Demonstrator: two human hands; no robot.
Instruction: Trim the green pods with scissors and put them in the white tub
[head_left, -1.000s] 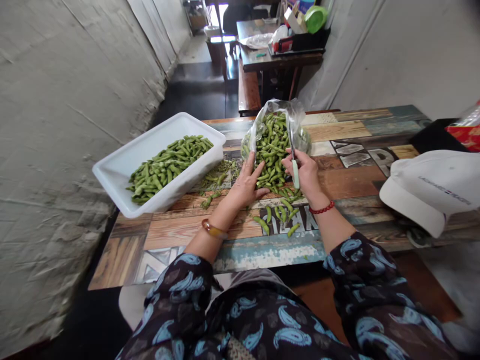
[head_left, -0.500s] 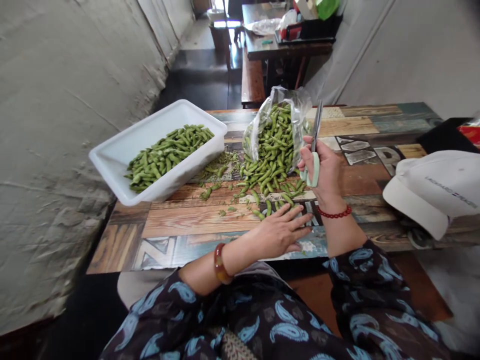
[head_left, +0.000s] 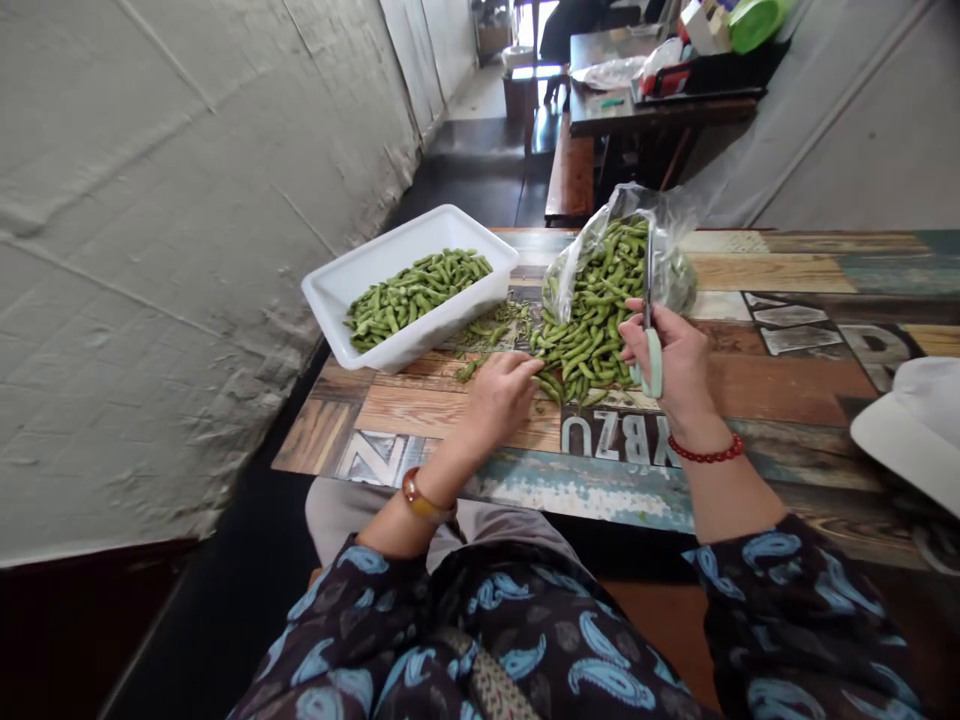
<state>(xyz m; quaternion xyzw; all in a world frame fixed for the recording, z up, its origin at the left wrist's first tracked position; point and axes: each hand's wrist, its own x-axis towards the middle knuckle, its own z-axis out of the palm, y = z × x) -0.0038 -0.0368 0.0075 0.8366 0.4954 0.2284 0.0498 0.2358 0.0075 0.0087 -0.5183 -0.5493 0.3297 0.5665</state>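
Note:
My right hand [head_left: 679, 365] holds a pair of scissors [head_left: 649, 290] with pale green handles, their blades pointing up and away from me. Just behind the blades, a pile of green soybean pods [head_left: 600, 310] spills out of a clear plastic bag [head_left: 675, 225] onto the table. My left hand [head_left: 499, 400] is at the near left edge of this pile, fingers closed together in a pinch. What lies between those fingertips, if anything, is hidden. To the left, a white plastic tub [head_left: 409, 352] contains many more pods [head_left: 420, 290].
Loose trimmings [head_left: 499, 325] lie between tub and pile on the patterned wooden table [head_left: 780, 380]. A white cap [head_left: 911, 415] rests at the right edge. The wall [head_left: 225, 250] rises close on the left. Another table [head_left: 660, 115] with a black tray stands farther back.
My left hand has gone from lying spread near the table's front edge to a pinch at the pile's left side. The camera view has swung left. The scissors remain in my right hand.

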